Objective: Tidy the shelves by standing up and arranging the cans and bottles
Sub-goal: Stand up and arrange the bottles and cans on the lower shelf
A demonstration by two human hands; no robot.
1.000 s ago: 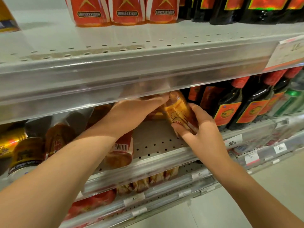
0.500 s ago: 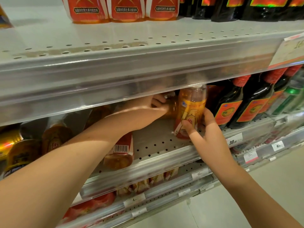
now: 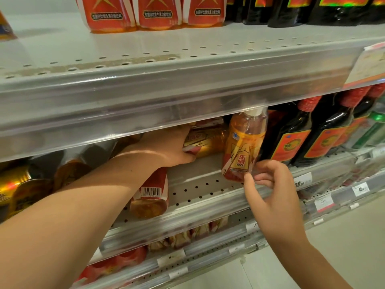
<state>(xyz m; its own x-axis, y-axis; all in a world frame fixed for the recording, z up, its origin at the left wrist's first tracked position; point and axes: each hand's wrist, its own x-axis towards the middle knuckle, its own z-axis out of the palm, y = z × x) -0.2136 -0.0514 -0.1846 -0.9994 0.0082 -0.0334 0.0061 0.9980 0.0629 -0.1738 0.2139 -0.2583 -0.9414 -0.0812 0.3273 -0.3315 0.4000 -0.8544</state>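
On the middle shelf [image 3: 208,190] an orange drink bottle [image 3: 243,147] with a yellow and red label stands upright, its white cap just under the upper shelf's rail. My right hand [image 3: 270,190] is just below and right of its base, fingers loosely curled, thumb tip touching the bottle's bottom edge. My left hand [image 3: 166,147] reaches deep into the shelf and grips a second, lying bottle [image 3: 206,138] of the same kind. A third bottle [image 3: 150,197] lies on its side under my left forearm, barcode facing up.
Dark bottles with red caps [image 3: 291,138] stand in a row right of the upright bottle. Gold cans [image 3: 18,188] and more lying bottles [image 3: 70,170] sit at the left. The upper shelf [image 3: 187,80] carries red-labelled bottles [image 3: 156,11]. Lower shelves hold more drinks.
My right hand stood the orange bottle upright beside the dark bottles, then let go and drew back toward me. My left hand moved deeper and closed round the lying bottle.
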